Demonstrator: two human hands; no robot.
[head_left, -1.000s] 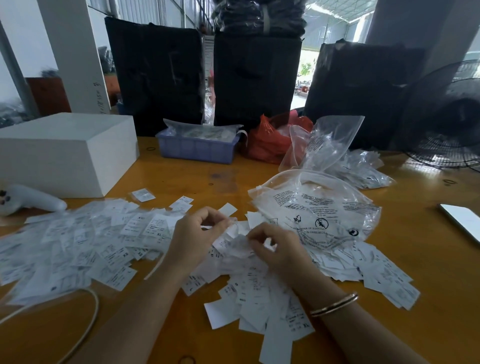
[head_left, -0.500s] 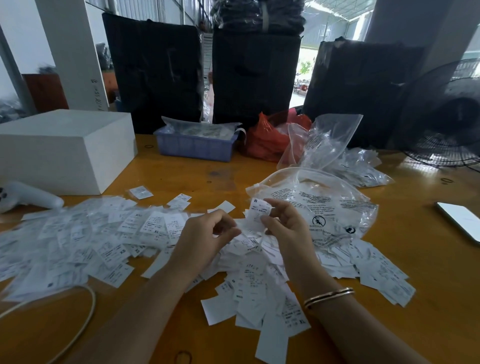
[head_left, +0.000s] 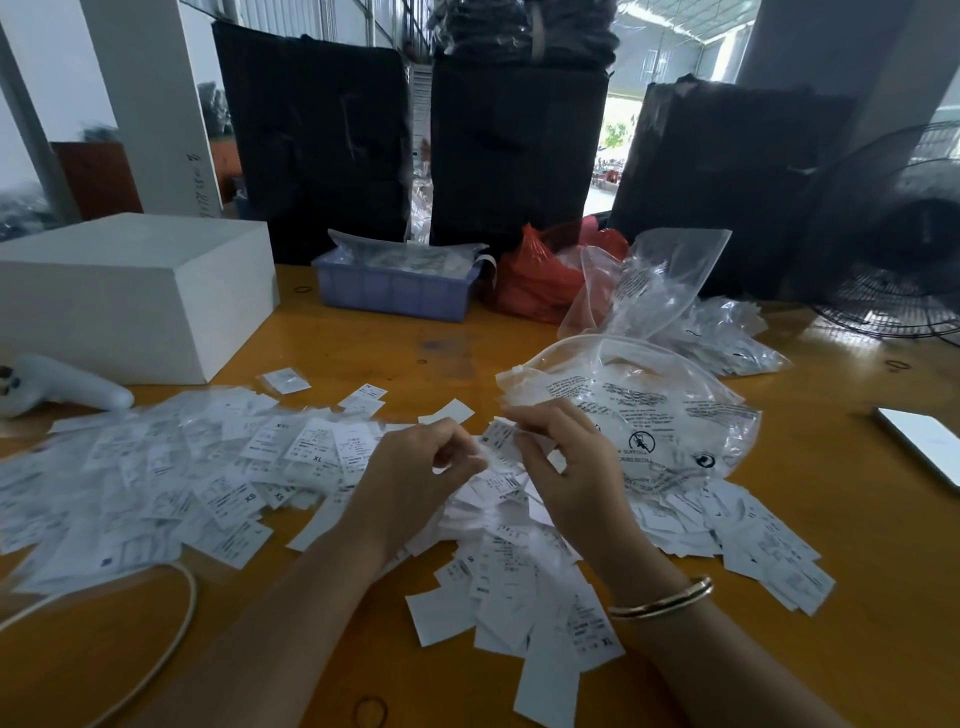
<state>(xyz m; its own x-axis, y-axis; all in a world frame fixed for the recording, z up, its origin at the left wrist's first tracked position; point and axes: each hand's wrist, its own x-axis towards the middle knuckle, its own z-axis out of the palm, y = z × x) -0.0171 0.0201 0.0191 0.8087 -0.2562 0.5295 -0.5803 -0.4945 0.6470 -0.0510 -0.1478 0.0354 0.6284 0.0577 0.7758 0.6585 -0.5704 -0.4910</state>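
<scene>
The person sits at the orange worktop (head_left: 857, 545) and works through small white printed tags. One label (head_left: 500, 439) is held up in the air between both hands, just above the loose pile (head_left: 519, 577) that lies in front of the person. The right hand (head_left: 566, 462) pinches the label at its upper edge with thumb and forefinger. The left hand (head_left: 415, 470) has its fingers curled and meets the lower edge of the same label. This part is a little blurred, but it looks like a pinch too.

I judge that the step in hand is the checking of one label, perhaps reading its size, before it goes to its place. To the left lies a wide spread of labels (head_left: 182, 478) on which marks like XL and XS show, so it may be the sorted side. A big clear bag (head_left: 654, 415) lies just behind the right hand, partly over the pile.

The next move calls for one hand to let go, so that the other can carry the label to the correct group. The paper is light and thin, so a gentle and precise set-down is needed, without disturbing the neighbours.
</scene>
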